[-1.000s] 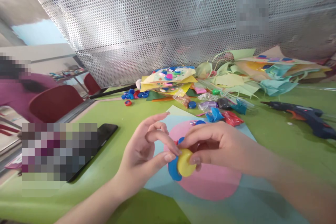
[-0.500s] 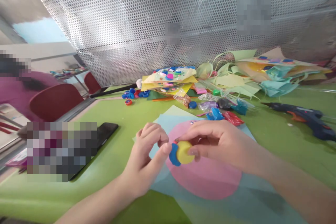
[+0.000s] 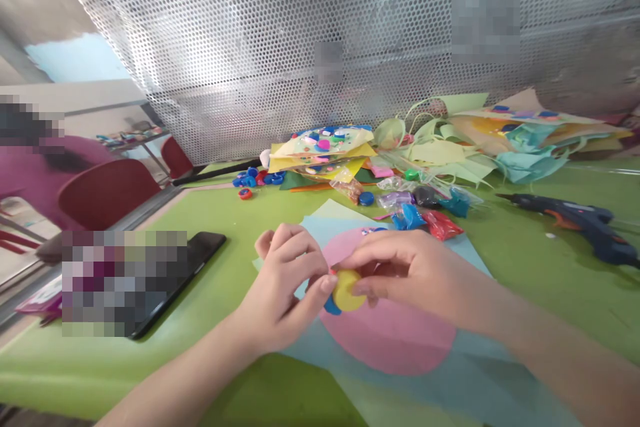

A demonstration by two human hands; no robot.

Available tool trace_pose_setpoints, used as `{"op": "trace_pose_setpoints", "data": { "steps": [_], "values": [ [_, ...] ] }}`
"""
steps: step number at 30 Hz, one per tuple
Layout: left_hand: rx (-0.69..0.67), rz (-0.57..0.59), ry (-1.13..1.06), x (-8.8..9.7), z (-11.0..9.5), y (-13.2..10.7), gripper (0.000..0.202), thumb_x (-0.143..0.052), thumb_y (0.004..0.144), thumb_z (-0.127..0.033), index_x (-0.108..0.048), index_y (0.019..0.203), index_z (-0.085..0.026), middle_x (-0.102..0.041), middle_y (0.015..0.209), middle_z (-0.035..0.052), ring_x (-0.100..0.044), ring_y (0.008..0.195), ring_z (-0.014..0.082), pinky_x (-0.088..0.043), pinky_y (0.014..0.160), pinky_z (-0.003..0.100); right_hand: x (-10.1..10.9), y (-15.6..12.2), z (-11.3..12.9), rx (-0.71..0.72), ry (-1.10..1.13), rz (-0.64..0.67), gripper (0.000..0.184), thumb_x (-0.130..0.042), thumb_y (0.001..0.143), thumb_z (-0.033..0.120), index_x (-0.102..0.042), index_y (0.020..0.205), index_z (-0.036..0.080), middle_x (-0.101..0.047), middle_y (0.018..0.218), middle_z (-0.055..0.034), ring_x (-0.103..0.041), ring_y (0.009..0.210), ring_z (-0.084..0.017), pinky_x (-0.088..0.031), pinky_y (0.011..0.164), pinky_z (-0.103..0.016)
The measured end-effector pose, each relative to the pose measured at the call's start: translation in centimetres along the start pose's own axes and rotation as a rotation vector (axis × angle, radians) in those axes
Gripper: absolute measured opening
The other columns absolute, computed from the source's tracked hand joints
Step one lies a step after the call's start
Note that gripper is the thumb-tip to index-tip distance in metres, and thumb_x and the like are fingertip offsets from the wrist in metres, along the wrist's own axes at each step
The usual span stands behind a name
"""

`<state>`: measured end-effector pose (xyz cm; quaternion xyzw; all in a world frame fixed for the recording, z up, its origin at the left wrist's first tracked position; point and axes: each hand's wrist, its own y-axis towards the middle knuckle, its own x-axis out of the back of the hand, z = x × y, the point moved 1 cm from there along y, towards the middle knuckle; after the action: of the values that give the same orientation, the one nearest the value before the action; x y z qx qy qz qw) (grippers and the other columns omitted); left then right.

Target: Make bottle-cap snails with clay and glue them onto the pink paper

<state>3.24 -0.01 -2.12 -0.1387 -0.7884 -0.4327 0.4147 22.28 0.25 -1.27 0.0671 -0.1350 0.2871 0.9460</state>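
Note:
Above a pink paper circle [image 3: 395, 347] on light blue paper [image 3: 480, 373], my right hand [image 3: 420, 273] grips a yellow disc [image 3: 349, 292] between thumb and fingers. A blue curved piece [image 3: 333, 307] sits against the disc's left edge, and a bit of red shows at the top. My left hand [image 3: 293, 287] is closed, its thumb and forefinger pressed together over the upper part of the blue piece. Those fingertips partly hide the blue and red pieces. Just beyond my right fingers, a small blue and patterned item [image 3: 373, 231] lies on the pink circle.
Packets of coloured clay [image 3: 443, 224] and a blue cap [image 3: 367, 199] lie behind the paper. A glue gun [image 3: 590, 220] rests at right, a black phone [image 3: 185, 280] at left. Decorated papers [image 3: 325, 147] are piled before a perforated metal panel [image 3: 280, 47]. A person in pink [image 3: 30, 173] is at far left.
My left hand has moved right and its thumb and forefinger have closed onto the blue piece, covering more of it. The yellow disc has shifted slightly left in my right hand.

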Motion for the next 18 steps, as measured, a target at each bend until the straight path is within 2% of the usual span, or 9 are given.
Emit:
{"op": "trace_pose_setpoints", "data": {
  "steps": [7, 10, 15, 18],
  "values": [
    [-0.042, 0.009, 0.046, 0.03, -0.16, 0.24, 0.022, -0.048, 0.082, -0.013, -0.043, 0.061, -0.019, -0.049, 0.064, 0.0007, -0.042, 0.073, 0.0190, -0.024, 0.066, 0.037, -0.18, 0.10, -0.17, 0.004, -0.014, 0.008, 0.013, -0.065, 0.077, 0.029, -0.069, 0.085, 0.020, -0.066, 0.083, 0.0000, -0.062, 0.066, -0.012, -0.049, 0.065, -0.024],
    [-0.057, 0.011, 0.035, 0.18, -0.10, 0.30, 0.021, -0.047, 0.082, -0.015, -0.045, 0.061, -0.019, -0.051, 0.064, 0.0011, -0.042, 0.073, 0.0193, -0.024, 0.067, 0.037, -0.17, 0.22, 0.00, 0.005, -0.027, 0.002, 0.011, -0.065, 0.076, 0.027, -0.069, 0.083, 0.020, -0.066, 0.082, 0.0005, -0.062, 0.066, -0.011, -0.049, 0.064, -0.023],
    [0.028, -0.024, 0.058, 0.15, -0.32, 0.32, 0.026, -0.044, 0.085, -0.014, -0.047, 0.059, -0.018, -0.051, 0.065, 0.0009, -0.043, 0.075, 0.0189, -0.025, 0.070, 0.038, -0.26, 0.24, -0.11, -0.015, -0.023, 0.003, 0.011, -0.066, 0.075, 0.025, -0.070, 0.085, 0.020, -0.067, 0.084, 0.0004, -0.061, 0.065, -0.010, -0.048, 0.063, -0.023],
    [0.027, -0.026, 0.075, 0.10, -0.62, 0.42, 0.029, -0.044, 0.085, -0.011, -0.044, 0.057, -0.018, -0.050, 0.064, 0.0006, -0.042, 0.074, 0.0180, -0.026, 0.070, 0.038, -0.31, 0.19, -0.31, -0.027, -0.034, -0.004, 0.011, -0.067, 0.075, 0.026, -0.070, 0.085, 0.021, -0.067, 0.085, 0.0007, -0.061, 0.065, -0.010, -0.048, 0.062, -0.022]
  ]
}}
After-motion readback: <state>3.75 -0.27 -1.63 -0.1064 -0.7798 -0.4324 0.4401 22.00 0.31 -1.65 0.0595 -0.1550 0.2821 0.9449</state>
